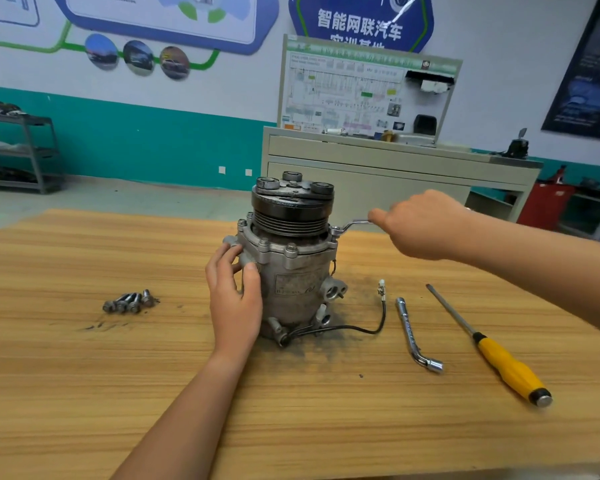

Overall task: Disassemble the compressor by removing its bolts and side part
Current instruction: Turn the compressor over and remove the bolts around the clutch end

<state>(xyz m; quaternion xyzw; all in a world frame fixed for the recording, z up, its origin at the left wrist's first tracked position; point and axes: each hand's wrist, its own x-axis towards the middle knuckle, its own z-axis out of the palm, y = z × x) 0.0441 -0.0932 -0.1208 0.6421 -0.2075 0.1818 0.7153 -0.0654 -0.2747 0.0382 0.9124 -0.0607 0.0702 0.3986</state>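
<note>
A grey compressor [298,275] stands upright in the middle of the wooden table [84,375], its black pulley [291,209] on top. Bolts [291,248] sit around the flange under the pulley. My left hand [234,299] presses against the compressor's left side, fingers wrapped on the housing. My right hand [418,225] grips the handle of a ring wrench [349,226], whose ring end sits over a bolt on the flange's right side. Several removed bolts [130,301] lie in a cluster on the table to the left.
An L-shaped socket wrench [414,336] and a yellow-handled screwdriver [492,348] lie on the table to the right of the compressor. A black cable with a white connector [381,287] trails from the compressor's base. A beige cabinet [378,168] stands behind the table.
</note>
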